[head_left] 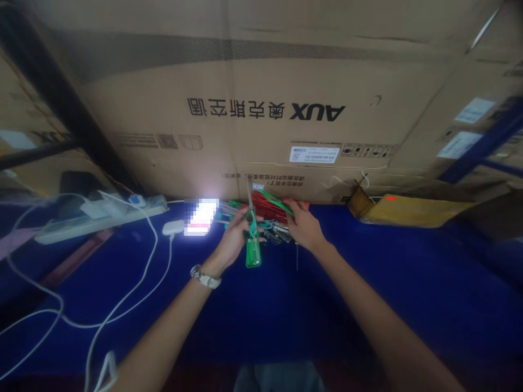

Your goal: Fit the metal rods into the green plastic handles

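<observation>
My left hand, with a metal-band watch at the wrist, is closed around a screwdriver. Its clear green handle hangs below the fingers, and the thin metal shaft points up and away. My right hand grips the end of a long green strip-like piece, whose exact kind I cannot make out. Beneath both hands lies a heap of red pieces mixed with green-handled tools and small metal parts, partly hidden by the fingers. A thin shaft sticks out below my right hand.
A large cardboard box stands along the back of the blue table. To the left are a bright, blurred-out screen, a white charger, a power strip and loose white cables. A yellow-brown carton sits at right.
</observation>
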### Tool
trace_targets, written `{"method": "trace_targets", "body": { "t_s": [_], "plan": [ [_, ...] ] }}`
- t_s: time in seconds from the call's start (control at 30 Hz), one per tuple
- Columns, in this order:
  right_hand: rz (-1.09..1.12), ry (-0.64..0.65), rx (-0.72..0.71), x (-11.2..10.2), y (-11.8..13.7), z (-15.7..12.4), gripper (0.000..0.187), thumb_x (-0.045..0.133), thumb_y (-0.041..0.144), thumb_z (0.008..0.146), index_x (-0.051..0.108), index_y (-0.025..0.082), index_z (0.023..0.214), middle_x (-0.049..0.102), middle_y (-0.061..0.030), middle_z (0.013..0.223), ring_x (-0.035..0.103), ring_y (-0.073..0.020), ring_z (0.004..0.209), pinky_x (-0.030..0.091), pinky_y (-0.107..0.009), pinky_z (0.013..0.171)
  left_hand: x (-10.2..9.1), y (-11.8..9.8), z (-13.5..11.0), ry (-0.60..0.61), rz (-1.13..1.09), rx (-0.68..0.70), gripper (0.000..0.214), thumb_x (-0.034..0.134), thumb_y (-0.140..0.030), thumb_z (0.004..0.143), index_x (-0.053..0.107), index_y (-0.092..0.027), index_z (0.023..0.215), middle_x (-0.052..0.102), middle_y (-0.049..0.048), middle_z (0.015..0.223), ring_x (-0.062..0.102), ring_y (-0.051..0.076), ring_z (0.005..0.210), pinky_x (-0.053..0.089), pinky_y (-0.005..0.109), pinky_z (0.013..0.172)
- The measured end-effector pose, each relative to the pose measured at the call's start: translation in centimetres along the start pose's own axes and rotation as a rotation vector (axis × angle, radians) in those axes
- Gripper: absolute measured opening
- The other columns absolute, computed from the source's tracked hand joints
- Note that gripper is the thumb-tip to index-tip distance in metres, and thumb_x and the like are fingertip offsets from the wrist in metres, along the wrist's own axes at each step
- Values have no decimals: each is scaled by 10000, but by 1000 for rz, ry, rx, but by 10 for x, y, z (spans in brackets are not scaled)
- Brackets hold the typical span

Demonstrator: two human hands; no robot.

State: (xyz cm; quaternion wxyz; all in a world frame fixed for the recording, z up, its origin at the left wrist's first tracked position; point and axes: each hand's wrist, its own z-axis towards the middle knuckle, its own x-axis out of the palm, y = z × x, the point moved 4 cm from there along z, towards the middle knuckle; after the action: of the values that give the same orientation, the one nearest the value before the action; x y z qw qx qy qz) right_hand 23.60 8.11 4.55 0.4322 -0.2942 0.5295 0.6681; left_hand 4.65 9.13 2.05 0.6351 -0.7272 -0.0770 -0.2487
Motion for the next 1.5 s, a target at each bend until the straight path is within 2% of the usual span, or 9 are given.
{"method": "trace_targets", "body": {
  "t_s": [0.23,0.47,0.57,0.67,0.73,0.83,0.97,1.2,1.5],
  "plan": [
    [-260,103,-53,-4,14,63,506,422,217,945,507,186,1443,559,-187,1316,556,-328,1244,435,-449,1050,-1,5,1,-30,45,-9,528,606,-143,615,548,-193,1137,719,44,1027,666,172,712,619,379,646],
    [-271,178,-85,22,6,80,495,452,259,920,569,221,1399,551,-174,1369,459,-354,1320,350,-533,1081,-4,5,1,-28,48,-4,552,604,-151,628,539,-196,1175,717,52,1040,671,180,734,611,364,640],
    [-116,97,-88,22,3,75,478,489,236,890,596,234,1356,576,-143,1367,461,-344,1313,348,-547,1070,-2,5,0,-10,58,-6,508,608,-159,637,550,-197,1140,713,47,1037,668,173,731,610,357,641],
    [200,-14,-93,18,6,62,347,512,245,881,681,210,1183,686,-102,1168,573,-287,1163,411,-465,1010,2,6,-2,30,62,-35,528,607,-162,648,541,-199,1170,709,48,1025,671,175,744,610,350,643],
    [473,12,-67,21,11,51,273,524,350,906,721,189,1005,722,-73,970,644,-234,939,468,-383,888,6,7,-5,95,54,-64,527,602,-172,661,541,-195,1183,702,55,1023,676,183,760,610,349,641],
    [781,85,30,30,15,32,365,626,534,832,715,181,808,693,-34,758,613,-187,704,460,-318,703,13,9,-9,201,48,-104,468,600,-235,724,549,-187,1186,689,69,1024,678,197,754,606,354,608],
    [1030,39,122,34,13,10,409,770,573,677,702,182,776,657,-4,694,551,-142,609,415,-273,588,16,16,-11,233,67,-153,430,600,-354,830,532,-189,1221,673,73,1008,653,183,685,591,341,548],
    [1160,27,195,36,11,-9,447,850,557,617,665,182,776,606,19,646,510,-111,543,376,-233,484,15,24,-9,231,136,-165,452,599,-498,900,555,-204,1241,657,75,1009,647,172,669,594,324,535],
    [1224,-42,123,31,18,-15,428,816,558,682,567,214,738,560,46,640,451,-93,512,359,-234,472,11,25,-4,153,107,-148,456,633,-574,874,618,-205,1141,652,58,922,617,168,651,573,300,534]
  ]
}}
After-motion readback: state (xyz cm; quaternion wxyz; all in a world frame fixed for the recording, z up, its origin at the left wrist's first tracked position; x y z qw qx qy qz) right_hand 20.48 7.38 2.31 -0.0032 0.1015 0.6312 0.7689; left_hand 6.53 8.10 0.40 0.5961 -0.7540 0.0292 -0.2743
